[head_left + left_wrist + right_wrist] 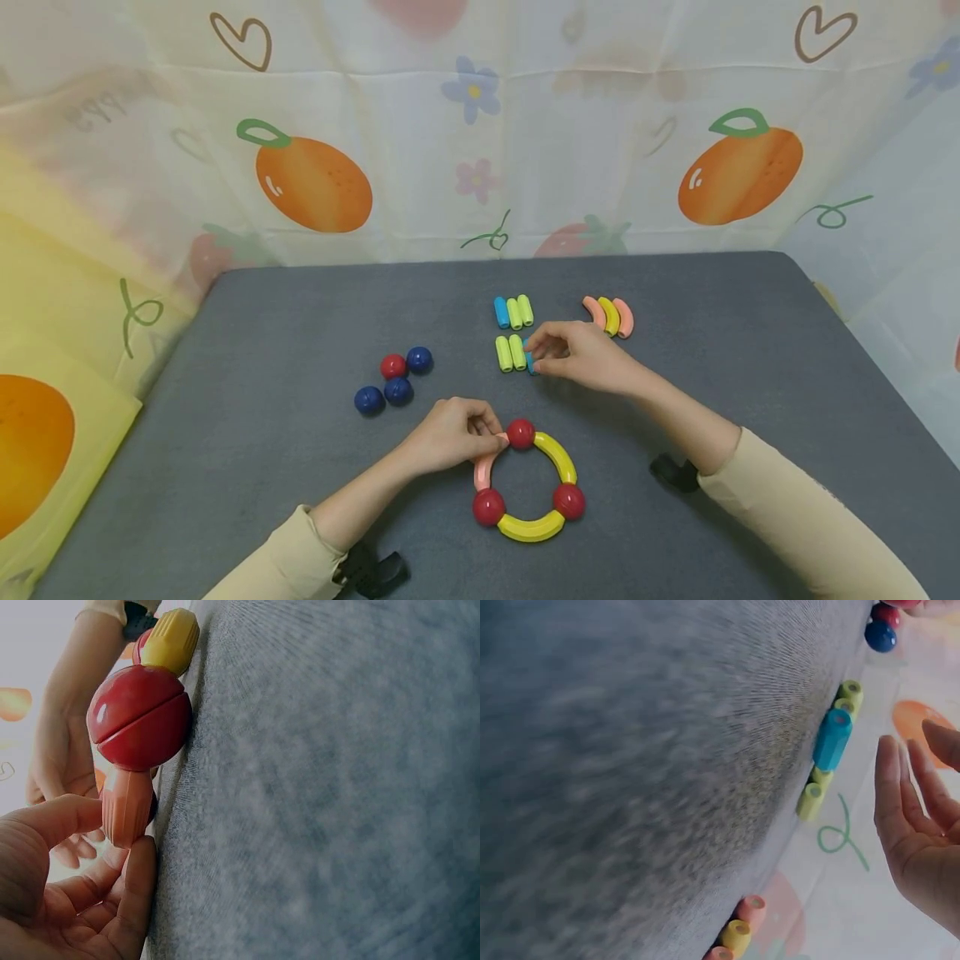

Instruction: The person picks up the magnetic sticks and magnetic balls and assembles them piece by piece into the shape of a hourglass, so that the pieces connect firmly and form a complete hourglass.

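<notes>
My left hand point(453, 435) pinches a pink curved rod point(482, 473) between thumb and fingertips; the left wrist view shows its grooved side against a slit red ball point(140, 718). That rod belongs to a ring of three red balls, two yellow curved rods point(531, 527) and the pink one, lying on the dark grey table. My right hand point(581, 354) hovers beside a blue straight rod point(832, 740), fingers loosely bent and thumb apart, holding nothing. The blue rod lies alongside two lime green rods point(511, 353), partly covered by the fingers in the head view.
Behind them lies another row with a blue rod point(501, 312) and two lime ones. Two pink curved rods and a yellow curved rod point(608, 317) sit farther right. Left of the ring are a loose red ball point(393, 367) and three dark blue balls point(398, 391). A printed curtain point(420, 167) hangs behind.
</notes>
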A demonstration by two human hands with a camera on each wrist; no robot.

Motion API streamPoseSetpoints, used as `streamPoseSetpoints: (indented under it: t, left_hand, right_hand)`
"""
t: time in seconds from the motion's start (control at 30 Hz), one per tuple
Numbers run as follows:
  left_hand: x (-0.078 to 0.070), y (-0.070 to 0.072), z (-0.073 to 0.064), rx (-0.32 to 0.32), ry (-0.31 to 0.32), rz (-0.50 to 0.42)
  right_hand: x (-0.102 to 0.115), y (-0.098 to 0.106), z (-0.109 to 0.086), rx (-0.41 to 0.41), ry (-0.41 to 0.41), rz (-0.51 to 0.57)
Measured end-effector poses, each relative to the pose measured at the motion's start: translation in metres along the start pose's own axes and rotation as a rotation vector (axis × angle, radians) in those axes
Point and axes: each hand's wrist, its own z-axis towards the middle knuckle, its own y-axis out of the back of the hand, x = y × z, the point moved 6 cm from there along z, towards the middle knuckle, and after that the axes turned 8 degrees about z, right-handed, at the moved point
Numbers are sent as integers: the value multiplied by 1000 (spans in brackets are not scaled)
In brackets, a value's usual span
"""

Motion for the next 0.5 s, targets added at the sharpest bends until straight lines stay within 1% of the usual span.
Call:
streamPoseSetpoints:
  t: [0.17, 0.3, 0.43, 0.5]
  left_hand:
    - [1, 0, 1, -5, -8, 11]
    - [2, 0, 1, 3, -1, 5]
    - [3, 0, 1, 11, 2, 1]
    - [3, 0, 1, 14, 2, 1]
  right_hand:
    - [2, 0, 10, -25, 4, -14]
    - [2, -3, 19, -39, 17, -36]
    - [4, -7, 28, -45, 35, -61]
    - [5, -9, 32, -41, 31, -66]
